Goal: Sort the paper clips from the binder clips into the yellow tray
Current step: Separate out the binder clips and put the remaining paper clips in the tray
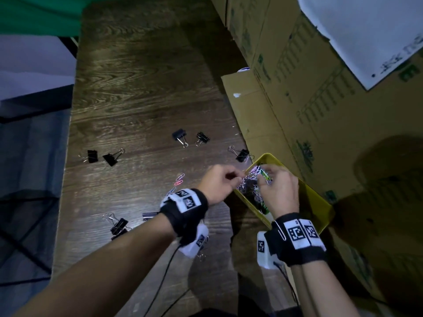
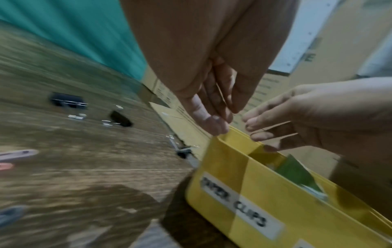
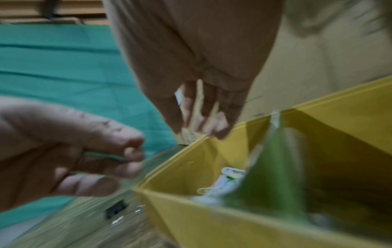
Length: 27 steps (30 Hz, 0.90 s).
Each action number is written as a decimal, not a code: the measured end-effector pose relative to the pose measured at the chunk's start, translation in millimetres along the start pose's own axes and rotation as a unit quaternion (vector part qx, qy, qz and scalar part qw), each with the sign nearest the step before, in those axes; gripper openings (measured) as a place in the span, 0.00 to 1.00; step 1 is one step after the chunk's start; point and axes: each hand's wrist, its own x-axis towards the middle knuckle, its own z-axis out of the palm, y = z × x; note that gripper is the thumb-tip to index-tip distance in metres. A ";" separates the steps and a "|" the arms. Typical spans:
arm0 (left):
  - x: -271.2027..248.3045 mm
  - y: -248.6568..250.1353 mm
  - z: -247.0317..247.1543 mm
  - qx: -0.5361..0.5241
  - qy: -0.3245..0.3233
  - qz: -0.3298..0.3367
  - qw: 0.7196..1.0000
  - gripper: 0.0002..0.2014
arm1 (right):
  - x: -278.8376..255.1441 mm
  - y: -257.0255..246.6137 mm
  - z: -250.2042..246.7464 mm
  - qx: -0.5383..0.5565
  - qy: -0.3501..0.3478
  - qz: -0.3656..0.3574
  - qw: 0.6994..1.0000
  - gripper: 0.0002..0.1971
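Note:
A yellow tray [image 1: 320, 203] labelled PAPER CLIPS [image 2: 233, 209] stands at the table's right edge. Both hands hover over its far end. A tangled bunch of coloured paper clips [image 1: 249, 185] hangs between them above the tray. My left hand [image 1: 238, 178] pinches the bunch's left side; the right wrist view shows a thin green wire between its thumb and fingers [image 3: 131, 151]. My right hand [image 1: 263, 177] has its fingers curled into the bunch's right side. More clips [image 3: 229, 174] lie in the tray. Two pink paper clips [image 1: 179, 179] lie on the table left of my left hand.
Several black binder clips are scattered on the dark wooden table [image 1: 137, 99]: two at the back [image 1: 179, 135], one by the tray's far corner [image 1: 241, 154], two at the left [image 1: 92, 156], some near my left forearm [image 1: 119, 225]. Cardboard boxes [image 1: 320, 110] wall off the right side.

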 end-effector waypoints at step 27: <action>-40.4 -146.8 -48.6 0.301 0.046 -0.155 0.940 0.16 | 5.0 -67.8 161.2 -0.209 -0.304 -0.337 0.866 0.09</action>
